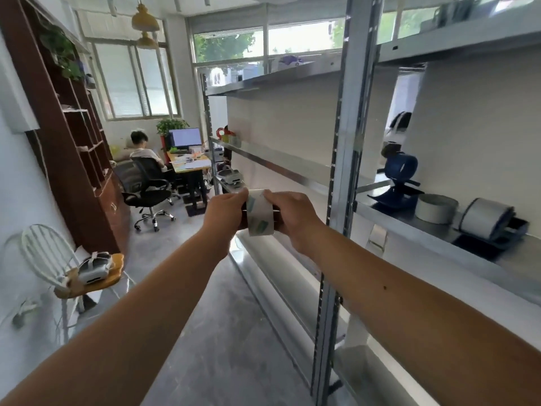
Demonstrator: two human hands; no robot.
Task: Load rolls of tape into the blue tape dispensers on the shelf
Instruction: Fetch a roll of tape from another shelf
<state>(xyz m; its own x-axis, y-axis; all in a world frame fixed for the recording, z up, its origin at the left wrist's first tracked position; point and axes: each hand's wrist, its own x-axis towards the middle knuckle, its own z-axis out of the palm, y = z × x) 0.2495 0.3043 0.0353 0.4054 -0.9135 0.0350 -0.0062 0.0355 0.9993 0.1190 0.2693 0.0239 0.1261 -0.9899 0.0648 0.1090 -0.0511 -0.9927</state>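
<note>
Both my hands are stretched out in front of the metal shelf unit, holding one roll of clear tape between them. My left hand pinches its left side and my right hand grips its right side. A dark dispenser part may sit behind the roll, but my fingers hide it. On the shelf to the right stands an upright blue tape dispenser. Beside it lies a white tape roll, and a second dispenser lies flat with a roll in it.
A grey steel upright of the shelf unit stands just right of my hands. To the left are a white chair carrying a headset and a brown bookcase. A person sits at a desk further back.
</note>
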